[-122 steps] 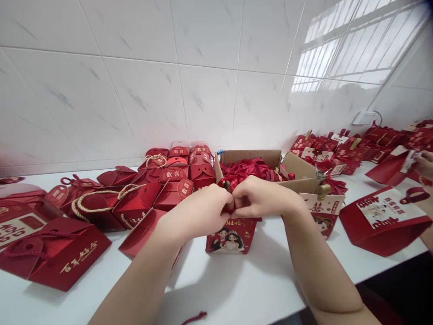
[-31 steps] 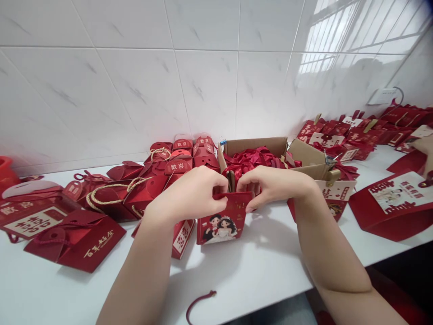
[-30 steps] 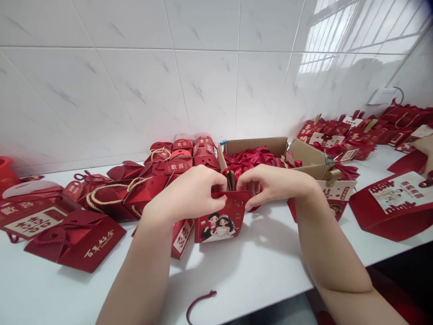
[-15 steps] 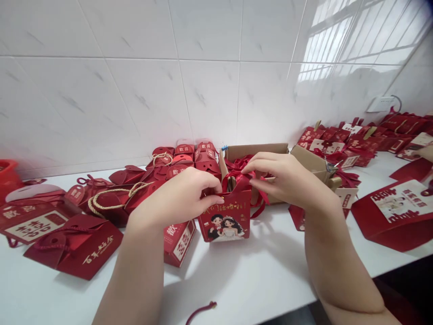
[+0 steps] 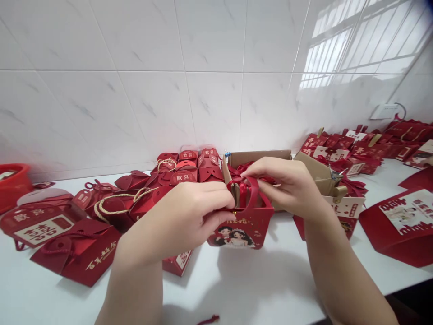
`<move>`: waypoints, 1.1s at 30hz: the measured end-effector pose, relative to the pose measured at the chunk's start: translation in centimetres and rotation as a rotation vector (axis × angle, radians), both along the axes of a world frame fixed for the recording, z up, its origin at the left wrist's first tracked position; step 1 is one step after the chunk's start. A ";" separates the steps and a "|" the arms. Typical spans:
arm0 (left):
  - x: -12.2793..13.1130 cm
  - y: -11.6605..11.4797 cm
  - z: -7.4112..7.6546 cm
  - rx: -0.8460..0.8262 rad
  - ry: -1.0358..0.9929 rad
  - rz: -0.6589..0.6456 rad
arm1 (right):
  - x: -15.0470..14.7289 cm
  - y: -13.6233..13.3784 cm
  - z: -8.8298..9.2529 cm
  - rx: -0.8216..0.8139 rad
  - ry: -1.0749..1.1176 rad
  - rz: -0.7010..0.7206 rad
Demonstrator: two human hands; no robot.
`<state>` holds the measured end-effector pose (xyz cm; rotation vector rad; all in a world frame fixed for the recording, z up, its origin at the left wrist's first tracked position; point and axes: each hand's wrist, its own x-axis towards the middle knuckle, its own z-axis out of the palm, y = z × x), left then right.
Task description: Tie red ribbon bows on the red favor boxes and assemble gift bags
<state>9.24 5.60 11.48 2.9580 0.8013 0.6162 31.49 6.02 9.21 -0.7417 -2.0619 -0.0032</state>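
A red gift box (image 5: 237, 237) with a printed bride and groom stands upright at the centre, its top open and a red ribbon handle (image 5: 253, 193) arching over it. My left hand (image 5: 206, 210) pinches the box's top left edge between thumb and fingers. At the upper right, my right hand (image 5: 282, 183) has its thumb and fingers closed round the ribbon. The fingertips of my right hand are partly behind the ribbon. Directly behind is a cardboard box (image 5: 259, 156) holding red ribbons.
Many closed red boxes (image 5: 91, 253) crowd the left side, by a red plastic container (image 5: 15, 185). More red bags (image 5: 324, 151) stand at the back right. A large red box (image 5: 401, 225) lies at the right. A dark red cord (image 5: 209, 320) is at the front edge.
The box has shifted right and its top has opened wider. The ribbon handle now stands up in an arch. Both hands have moved slightly right with it.
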 end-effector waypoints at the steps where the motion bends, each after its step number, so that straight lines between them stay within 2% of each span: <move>1: 0.0 -0.1 0.0 0.011 0.010 0.002 | 0.0 -0.4 0.2 -0.092 0.005 0.042; 5: 0.0 -0.2 0.0 0.046 0.017 0.013 | -0.3 -1.7 0.7 -0.356 0.105 0.178; 9: 0.2 0.0 -0.1 0.084 -0.005 -0.003 | -0.5 -2.2 0.6 -0.445 0.134 0.190; 15: 0.2 0.6 -0.2 0.158 -0.044 -0.037 | -0.4 -2.4 0.5 -0.462 0.038 0.092; 24: 0.1 0.7 -0.3 0.206 -0.122 -0.084 | -0.5 -2.3 0.7 -0.476 0.008 0.118; 28: 0.0 0.7 -0.3 0.217 -0.139 -0.094 | -0.2 -2.3 0.6 -0.424 0.028 0.088; 30: 0.0 0.7 -0.2 0.214 -0.141 -0.108 | 0.1 -2.2 0.7 -0.416 0.026 0.115; 33: 0.2 0.6 -0.2 0.198 -0.148 -0.143 | 0.6 -1.8 0.8 -0.414 -0.064 0.230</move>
